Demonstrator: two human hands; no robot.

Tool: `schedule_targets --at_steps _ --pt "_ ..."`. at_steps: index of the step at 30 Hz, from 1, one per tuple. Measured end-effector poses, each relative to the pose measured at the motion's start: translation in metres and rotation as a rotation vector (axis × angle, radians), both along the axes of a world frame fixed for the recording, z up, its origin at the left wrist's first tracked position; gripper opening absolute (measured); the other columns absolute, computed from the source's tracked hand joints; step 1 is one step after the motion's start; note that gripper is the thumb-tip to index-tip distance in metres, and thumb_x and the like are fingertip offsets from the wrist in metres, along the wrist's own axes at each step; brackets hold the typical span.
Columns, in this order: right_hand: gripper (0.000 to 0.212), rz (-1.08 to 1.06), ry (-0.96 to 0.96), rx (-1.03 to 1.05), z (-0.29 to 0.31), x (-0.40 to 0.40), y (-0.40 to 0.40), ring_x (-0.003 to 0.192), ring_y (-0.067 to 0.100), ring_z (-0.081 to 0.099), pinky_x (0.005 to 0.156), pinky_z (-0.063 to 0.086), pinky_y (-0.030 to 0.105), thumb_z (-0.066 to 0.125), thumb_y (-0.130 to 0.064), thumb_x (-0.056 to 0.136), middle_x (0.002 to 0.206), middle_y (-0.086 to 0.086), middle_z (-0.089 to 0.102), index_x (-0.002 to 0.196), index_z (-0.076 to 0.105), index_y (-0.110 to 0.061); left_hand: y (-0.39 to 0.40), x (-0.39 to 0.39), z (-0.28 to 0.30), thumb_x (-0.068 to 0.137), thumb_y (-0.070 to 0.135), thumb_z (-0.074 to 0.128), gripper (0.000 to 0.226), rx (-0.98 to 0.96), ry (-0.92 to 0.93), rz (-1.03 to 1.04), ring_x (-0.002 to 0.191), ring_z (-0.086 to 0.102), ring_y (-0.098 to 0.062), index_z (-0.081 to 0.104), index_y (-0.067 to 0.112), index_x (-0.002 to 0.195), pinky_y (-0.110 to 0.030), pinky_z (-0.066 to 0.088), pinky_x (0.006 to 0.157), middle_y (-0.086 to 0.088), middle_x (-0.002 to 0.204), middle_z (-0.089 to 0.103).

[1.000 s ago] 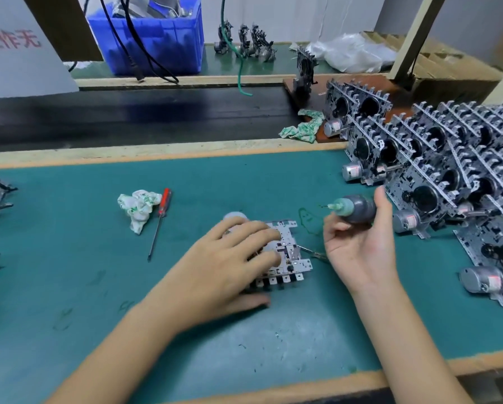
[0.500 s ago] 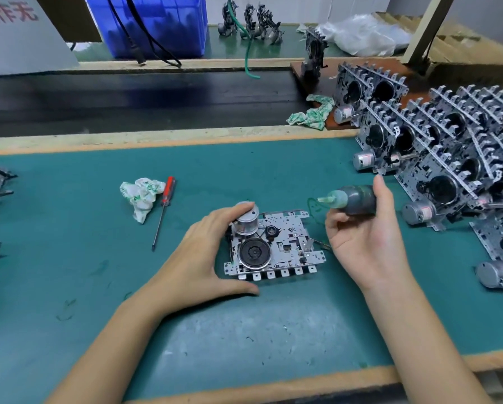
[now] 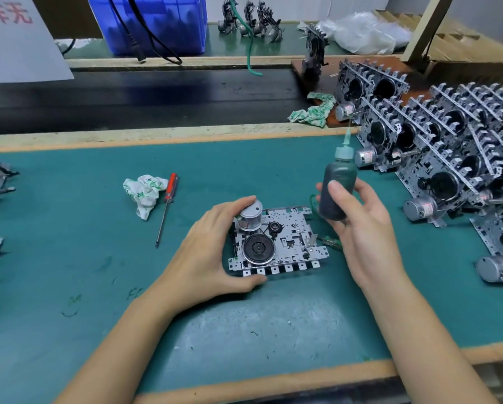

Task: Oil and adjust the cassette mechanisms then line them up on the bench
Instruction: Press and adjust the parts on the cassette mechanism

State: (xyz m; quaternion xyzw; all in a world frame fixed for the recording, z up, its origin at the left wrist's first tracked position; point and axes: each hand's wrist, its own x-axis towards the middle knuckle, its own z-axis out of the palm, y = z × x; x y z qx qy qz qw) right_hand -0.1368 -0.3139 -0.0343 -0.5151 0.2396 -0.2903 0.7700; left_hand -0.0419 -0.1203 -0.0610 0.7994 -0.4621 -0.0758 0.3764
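A: Why is the left hand (image 3: 212, 252) wrapped round the cassette mechanism (image 3: 276, 243) like that?

B: To pin it flat on the green counter (image 3: 244, 330), I'd say. Its fingers grasp the left edge, thumb along the front, forefinger over the motor can (image 3: 250, 218), leaving the flywheel (image 3: 257, 248) exposed for oiling.

A: And the right hand (image 3: 358, 228)?

B: Its fingers grasp the dark oil bottle (image 3: 337, 191), held just right of the mechanism with the nozzle upright, likely so nothing drips.

A: Any change?

B: Half a second ago the bottle lay sideways, nozzle pointing left; now it stands up. The left grip is unchanged.

A: Further back?

B: A red screwdriver (image 3: 168, 205) beside a crumpled rag (image 3: 143, 193), and finished mechanisms (image 3: 448, 158) lined up at far right.
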Motion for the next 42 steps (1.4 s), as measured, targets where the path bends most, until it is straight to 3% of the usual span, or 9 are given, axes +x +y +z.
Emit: schedule_targets --at_steps 4,8,11,18,25,28,31,36,42 --pt "0.026 -0.04 0.021 -0.258 -0.001 0.006 0.006 0.083 0.004 0.067 0.074 0.052 0.02 0.065 -0.013 0.086 0.092 -0.002 0.074 0.105 0.048 -0.018 0.002 0.004 -0.001 0.05 0.07 0.073 0.098 -0.003 0.013 -0.005 0.126 0.035 0.006 0.018 0.066 0.131 -0.03 0.032 0.108 0.031 0.134 0.033" --pt "0.028 0.063 0.058 -0.46 0.005 0.022 0.009 0.098 0.008 0.062 0.093 0.048 0.031 0.066 -0.016 0.087 0.105 0.001 0.067 0.098 0.043 -0.026 0.001 0.004 -0.003 0.05 0.071 0.072 0.098 -0.027 0.005 -0.003 0.126 0.035 0.006 0.017 0.065 0.131 -0.029 0.032 0.108 0.031 0.134 0.033" --pt "0.031 0.098 0.126 -0.77 0.02 0.038 0.012 0.095 0.0 0.057 0.088 0.042 0.017 0.076 -0.027 0.077 0.099 -0.016 0.062 0.093 0.051 -0.035 0.001 0.004 -0.005 0.05 0.072 0.072 0.1 -0.035 0.004 -0.007 0.126 0.034 0.005 0.018 0.062 0.133 -0.029 0.032 0.108 0.03 0.135 0.032" --pt "0.032 0.441 0.235 -0.829 0.033 0.103 0.024 0.075 0.006 0.058 0.074 0.046 0.021 0.076 -0.012 0.077 0.099 0.0 0.065 0.09 0.049 -0.023 0.0 0.0 -0.005 0.066 0.071 0.064 0.087 -0.05 -0.051 -0.006 0.126 0.039 -0.004 0.024 0.044 0.139 -0.035 0.034 0.107 0.016 0.136 0.041" --pt "0.043 0.694 0.545 -0.931 0.022 0.127 0.039 0.11 0.021 0.058 0.097 0.042 0.031 0.078 -0.016 0.076 0.112 0.008 0.063 0.113 0.054 -0.012 0.0 -0.004 0.001 0.076 0.06 0.059 0.046 -0.161 -0.183 0.173 0.075 0.043 -0.002 0.058 0.02 0.098 -0.022 0.039 0.07 0.01 0.087 0.057" --pt "0.036 0.485 0.552 -1.007 0.032 0.105 0.033 0.095 0.015 0.058 0.088 0.044 0.034 0.071 -0.03 0.082 0.101 -0.002 0.062 0.113 0.054 -0.018 0.0 -0.007 0.003 0.078 0.06 0.056 0.047 -0.122 -0.268 0.187 0.07 0.043 -0.008 0.062 0.015 0.093 -0.026 0.04 0.064 0.005 0.079 0.055" --pt "0.02 0.14 0.638 -1.17 0.039 0.05 0.017 0.071 0.011 0.052 0.06 0.038 0.03 0.058 -0.045 0.087 0.071 -0.011 0.056 0.079 0.053 -0.028 0.001 -0.009 0.006 0.078 0.058 0.056 0.043 -0.125 -0.272 0.197 0.07 0.05 -0.011 0.063 0.019 0.094 -0.028 0.042 0.065 0.009 0.08 0.059" --pt "0.057 0.173 1.086 -1.004 0.019 -0.033 0.012 0.061 0.022 0.063 0.067 0.05 0.032 0.039 -0.056 0.092 0.051 0.0 0.063 0.06 0.061 -0.013 0.002 -0.015 0.01 0.079 0.052 0.053 0.032 -0.099 -0.273 0.23 0.072 0.053 -0.009 0.062 0.025 0.092 -0.034 0.049 0.06 0.013 0.078 0.058" --pt "0.05 0.307 0.771 -0.559 -0.005 -0.037 0.036 0.038 0.016 0.056 0.039 0.044 0.019 0.044 -0.039 0.097 0.048 0.006 0.064 0.062 0.061 -0.008 0.003 -0.016 0.012 0.08 0.052 0.053 0.032 -0.104 -0.265 0.24 0.061 0.047 -0.007 0.067 0.027 0.095 -0.031 0.048 0.053 0.009 0.071 0.054"
